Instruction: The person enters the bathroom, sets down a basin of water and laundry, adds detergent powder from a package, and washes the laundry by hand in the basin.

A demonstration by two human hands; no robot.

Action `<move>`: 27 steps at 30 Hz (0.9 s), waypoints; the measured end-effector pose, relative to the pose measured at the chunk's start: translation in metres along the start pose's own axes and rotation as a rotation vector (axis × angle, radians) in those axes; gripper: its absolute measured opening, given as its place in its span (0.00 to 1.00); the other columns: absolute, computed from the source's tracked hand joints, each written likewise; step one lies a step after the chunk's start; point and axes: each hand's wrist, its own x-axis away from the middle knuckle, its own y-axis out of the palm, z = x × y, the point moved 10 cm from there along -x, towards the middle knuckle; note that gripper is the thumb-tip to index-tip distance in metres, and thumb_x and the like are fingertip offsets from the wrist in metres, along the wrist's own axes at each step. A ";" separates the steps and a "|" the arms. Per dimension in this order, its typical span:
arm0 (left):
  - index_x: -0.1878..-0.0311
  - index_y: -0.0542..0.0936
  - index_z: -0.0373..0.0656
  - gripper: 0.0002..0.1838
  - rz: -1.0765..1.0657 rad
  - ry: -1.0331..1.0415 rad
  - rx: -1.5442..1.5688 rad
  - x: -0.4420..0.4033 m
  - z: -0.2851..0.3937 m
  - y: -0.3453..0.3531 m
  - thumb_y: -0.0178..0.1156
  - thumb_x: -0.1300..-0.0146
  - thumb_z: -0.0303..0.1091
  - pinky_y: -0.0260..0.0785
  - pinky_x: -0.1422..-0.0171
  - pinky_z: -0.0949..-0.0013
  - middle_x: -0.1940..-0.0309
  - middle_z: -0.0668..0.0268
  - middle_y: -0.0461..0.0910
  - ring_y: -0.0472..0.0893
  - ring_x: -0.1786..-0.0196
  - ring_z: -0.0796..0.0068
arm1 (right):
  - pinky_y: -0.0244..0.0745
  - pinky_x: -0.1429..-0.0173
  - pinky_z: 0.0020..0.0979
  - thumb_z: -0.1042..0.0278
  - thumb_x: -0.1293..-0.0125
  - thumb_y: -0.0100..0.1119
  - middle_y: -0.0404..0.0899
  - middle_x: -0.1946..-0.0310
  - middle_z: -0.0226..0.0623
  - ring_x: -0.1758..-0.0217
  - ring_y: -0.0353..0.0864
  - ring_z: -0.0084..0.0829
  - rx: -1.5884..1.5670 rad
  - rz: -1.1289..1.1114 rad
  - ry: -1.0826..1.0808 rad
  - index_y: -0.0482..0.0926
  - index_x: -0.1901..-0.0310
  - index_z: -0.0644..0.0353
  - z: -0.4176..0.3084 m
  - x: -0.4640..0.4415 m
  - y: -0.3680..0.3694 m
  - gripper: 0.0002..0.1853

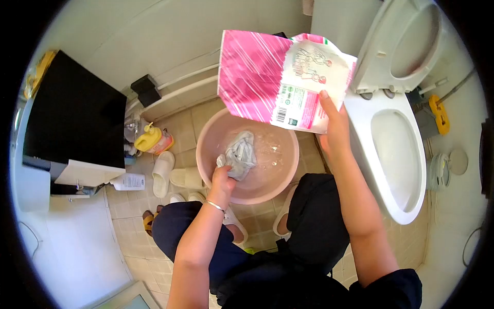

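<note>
While my left hand (223, 181) grips one end of a pale, bunched cloth (242, 153) inside the pink basin (275, 177), my right hand (335, 123) pinches a pink-and-white bag (260, 72) by its lower right part, thumb across the printed side and the other fingers hidden behind it. The bag hangs above the basin's far side, its left end beyond the rim, between the cloth and the toilet (396, 154). I'd judge that one-sided pinch lets the film sag, so a deeper, firmer hold would steady it, with the bag level unless its mouth sits over the basin; I can't tell where it opens. The cloth is best held low, inside the rim, so drips land there and not on the tiled floor (208, 110).
</note>
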 end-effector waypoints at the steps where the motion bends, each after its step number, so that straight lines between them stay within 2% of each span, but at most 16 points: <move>1: 0.37 0.58 0.36 0.23 0.004 0.007 0.018 0.001 0.000 -0.001 0.39 0.37 0.25 0.52 0.31 0.48 0.39 0.52 0.62 0.64 0.37 0.53 | 0.64 0.40 0.32 0.63 0.36 0.54 0.69 0.45 0.41 0.43 0.69 0.30 0.007 -0.017 0.006 0.60 0.40 0.66 0.002 0.002 0.004 0.27; 3: 0.37 0.58 0.36 0.23 0.245 -0.039 0.058 0.006 -0.009 -0.020 0.39 0.36 0.26 0.53 0.32 0.49 0.40 0.52 0.63 0.64 0.37 0.53 | 0.61 0.39 0.30 0.65 0.38 0.57 0.68 0.45 0.42 0.43 0.68 0.29 0.050 0.000 -0.070 0.59 0.40 0.66 -0.009 0.003 0.005 0.28; 7: 0.38 0.60 0.36 0.22 0.225 -0.035 0.216 -0.011 -0.016 -0.037 0.40 0.37 0.27 0.54 0.32 0.49 0.40 0.53 0.64 0.65 0.38 0.53 | 0.62 0.39 0.30 0.68 0.39 0.58 0.68 0.45 0.41 0.43 0.68 0.29 0.079 -0.049 -0.092 0.60 0.40 0.67 -0.005 0.013 0.016 0.28; 12: 0.40 0.63 0.37 0.21 0.281 -0.013 0.148 0.018 -0.010 -0.010 0.44 0.37 0.28 0.58 0.35 0.48 0.41 0.54 0.66 0.68 0.40 0.55 | 0.63 0.41 0.30 0.69 0.39 0.57 0.69 0.47 0.41 0.44 0.69 0.29 0.178 -0.093 -0.027 0.60 0.41 0.67 0.006 0.018 0.018 0.27; 13: 0.40 0.63 0.37 0.21 0.279 -0.009 0.164 0.015 -0.010 -0.013 0.44 0.37 0.28 0.58 0.35 0.48 0.41 0.54 0.66 0.68 0.40 0.55 | 0.63 0.39 0.31 0.67 0.38 0.56 0.69 0.46 0.42 0.43 0.69 0.31 0.184 -0.097 -0.028 0.60 0.41 0.67 0.007 0.019 0.018 0.27; 19: 0.46 0.69 0.39 0.18 0.108 -0.106 0.259 -0.010 -0.026 -0.008 0.46 0.40 0.24 0.64 0.40 0.51 0.50 0.57 0.73 0.73 0.46 0.56 | 0.62 0.38 0.33 0.65 0.38 0.56 0.68 0.45 0.43 0.42 0.68 0.33 0.210 -0.141 -0.011 0.59 0.40 0.68 0.007 0.019 0.019 0.28; 21: 0.48 0.71 0.40 0.17 0.157 0.270 -0.115 -0.003 0.010 -0.004 0.46 0.41 0.23 0.68 0.43 0.53 0.54 0.60 0.75 0.75 0.50 0.59 | 0.62 0.38 0.33 0.65 0.38 0.56 0.68 0.45 0.43 0.42 0.68 0.33 0.222 -0.137 0.001 0.59 0.40 0.67 0.008 0.016 0.016 0.28; 23: 0.49 0.71 0.39 0.17 0.184 0.305 -0.151 -0.005 0.013 -0.004 0.45 0.42 0.21 0.69 0.45 0.55 0.55 0.61 0.75 0.75 0.51 0.61 | 0.62 0.38 0.33 0.65 0.38 0.56 0.67 0.44 0.43 0.41 0.68 0.33 0.192 -0.101 -0.070 0.58 0.39 0.67 0.000 0.013 0.014 0.29; 25: 0.50 0.72 0.39 0.17 0.213 0.336 -0.192 -0.004 0.017 -0.007 0.44 0.43 0.20 0.70 0.46 0.56 0.57 0.62 0.76 0.76 0.52 0.62 | 0.62 0.38 0.33 0.65 0.38 0.56 0.67 0.44 0.43 0.41 0.68 0.33 0.224 -0.133 -0.050 0.58 0.39 0.67 0.002 0.015 0.013 0.29; 27: 0.46 0.71 0.40 0.22 0.094 0.304 -0.096 -0.008 0.018 0.003 0.41 0.45 0.18 0.69 0.45 0.57 0.54 0.60 0.75 0.75 0.51 0.61 | 0.62 0.38 0.33 0.66 0.38 0.56 0.67 0.44 0.43 0.41 0.68 0.33 0.252 -0.166 -0.037 0.58 0.39 0.67 0.004 0.016 0.017 0.29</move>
